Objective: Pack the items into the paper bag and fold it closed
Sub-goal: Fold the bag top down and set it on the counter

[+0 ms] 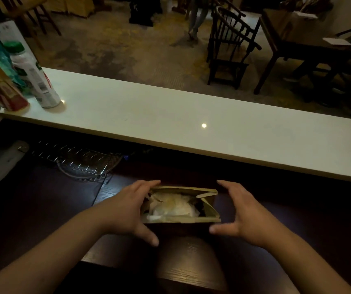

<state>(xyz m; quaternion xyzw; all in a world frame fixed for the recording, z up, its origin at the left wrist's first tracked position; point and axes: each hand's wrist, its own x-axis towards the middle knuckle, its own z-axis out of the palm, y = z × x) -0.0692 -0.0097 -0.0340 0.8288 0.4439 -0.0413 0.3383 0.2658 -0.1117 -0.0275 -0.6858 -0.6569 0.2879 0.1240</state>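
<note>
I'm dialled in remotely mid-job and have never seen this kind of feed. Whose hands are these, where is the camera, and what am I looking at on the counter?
There is no machine here: a person works with two bare hands, and the single picture comes from a wide-angle camera worn on their head, looking forward and down.

The left hand touches the left end of an open paper bag standing on a dark wooden counter. The right hand is spread open beside the bag's right end, apparently not touching it. Inside the bag lies something pale and crumpled; what it is cannot be told. The top is not yet folded.

Beyond runs a raised white ledge with bottles at its far left. A wire rack lies on the dark counter to the left.
</note>
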